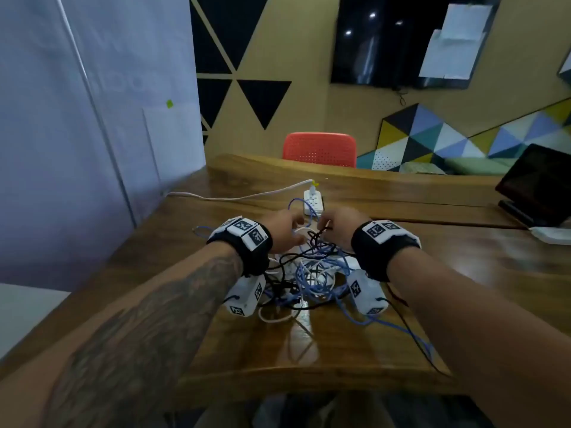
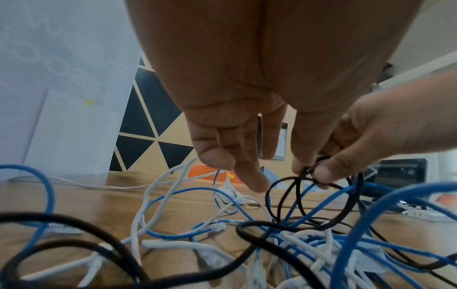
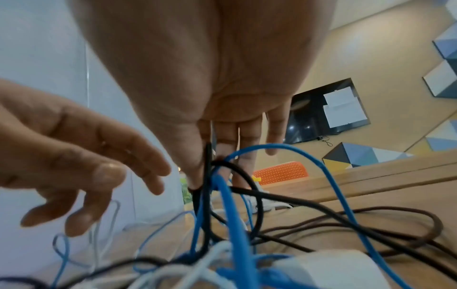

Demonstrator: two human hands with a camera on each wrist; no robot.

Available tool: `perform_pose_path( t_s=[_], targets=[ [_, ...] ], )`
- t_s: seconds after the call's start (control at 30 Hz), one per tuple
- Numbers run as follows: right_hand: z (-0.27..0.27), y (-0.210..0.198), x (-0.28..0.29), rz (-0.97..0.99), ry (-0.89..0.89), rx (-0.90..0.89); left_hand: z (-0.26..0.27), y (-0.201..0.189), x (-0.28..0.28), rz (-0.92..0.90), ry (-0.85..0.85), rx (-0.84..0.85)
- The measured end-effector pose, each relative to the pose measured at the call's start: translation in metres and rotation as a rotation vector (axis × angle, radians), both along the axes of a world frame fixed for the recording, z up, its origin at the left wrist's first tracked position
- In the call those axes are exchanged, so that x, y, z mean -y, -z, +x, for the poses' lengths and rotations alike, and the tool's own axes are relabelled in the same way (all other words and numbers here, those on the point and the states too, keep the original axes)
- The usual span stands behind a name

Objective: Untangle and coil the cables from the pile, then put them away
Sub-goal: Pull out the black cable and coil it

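A tangled pile of blue, white and black cables (image 1: 312, 273) lies on the wooden table (image 1: 253, 344) between my wrists. My right hand (image 1: 324, 225) pinches a loop of the black cable (image 3: 208, 156) between thumb and forefinger, lifted slightly above the pile. In the left wrist view the same pinch shows on the black cable (image 2: 299, 195). My left hand (image 1: 292, 233) hovers just left of it with fingers (image 3: 148, 176) spread and relaxed, holding nothing. A blue cable (image 3: 232, 205) arches over the black one. White cables (image 2: 148, 195) run under my left hand (image 2: 277, 176).
A white power strip (image 1: 313, 202) with a plugged-in white lead sits just beyond my hands. An orange chair (image 1: 319, 148) stands behind the table. A dark tablet on a stand (image 1: 537, 186) is at the far right. A whitish panel (image 1: 92, 118) borders the left.
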State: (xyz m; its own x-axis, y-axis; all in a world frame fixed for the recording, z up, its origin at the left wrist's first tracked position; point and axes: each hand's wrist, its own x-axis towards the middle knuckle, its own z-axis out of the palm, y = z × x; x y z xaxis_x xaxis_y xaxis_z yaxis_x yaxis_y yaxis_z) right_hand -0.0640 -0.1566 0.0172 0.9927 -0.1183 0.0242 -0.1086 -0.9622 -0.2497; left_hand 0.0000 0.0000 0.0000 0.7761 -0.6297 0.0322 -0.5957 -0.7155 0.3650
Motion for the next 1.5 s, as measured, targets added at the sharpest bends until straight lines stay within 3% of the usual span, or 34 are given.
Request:
perform_pose_path(
  t_s=[0.23,0.4,0.6,0.8,0.97,1.03,1.1,1.17,1.27,1.4,1.5],
  targets=[
    [-0.003,-0.026,0.014,0.327,-0.075,0.279,-0.011,-0.026,0.015,-0.252,0.043,-0.027],
    [-0.012,-0.033,0.021,0.412,-0.135,0.404,-0.013,-0.043,0.022,-0.431,0.03,-0.081],
    [-0.02,-0.018,0.047,0.327,-0.036,0.331,-0.004,-0.048,0.012,-0.44,-0.014,-0.151],
    [-0.024,-0.009,0.071,0.397,0.091,0.387,0.009,-0.054,-0.006,-0.632,-0.211,-0.172],
    [-0.016,-0.009,0.086,0.153,0.273,0.219,0.016,-0.074,-0.018,-0.854,-0.355,-0.244],
    [-0.019,-0.013,0.075,0.129,0.27,0.325,0.012,-0.085,-0.019,-0.919,-0.338,-0.274],
    [-0.026,-0.021,0.05,0.268,0.154,0.426,0.008,-0.095,-0.017,-0.97,-0.301,-0.293],
    [-0.033,-0.031,0.016,0.415,0.006,0.268,0.004,-0.104,-0.013,-1.026,-0.271,-0.326],
    [-0.023,-0.027,-0.025,0.323,-0.123,0.017,-0.001,-0.117,-0.008,-1.109,-0.23,-0.427],
    [-0.005,-0.003,-0.061,0.473,-0.195,-0.045,-0.009,-0.129,-0.013,-1.154,-0.159,-0.543],
    [0.006,0.003,-0.067,0.619,-0.134,0.008,-0.011,-0.13,-0.029,-1.08,-0.13,-0.501]
  ],
)
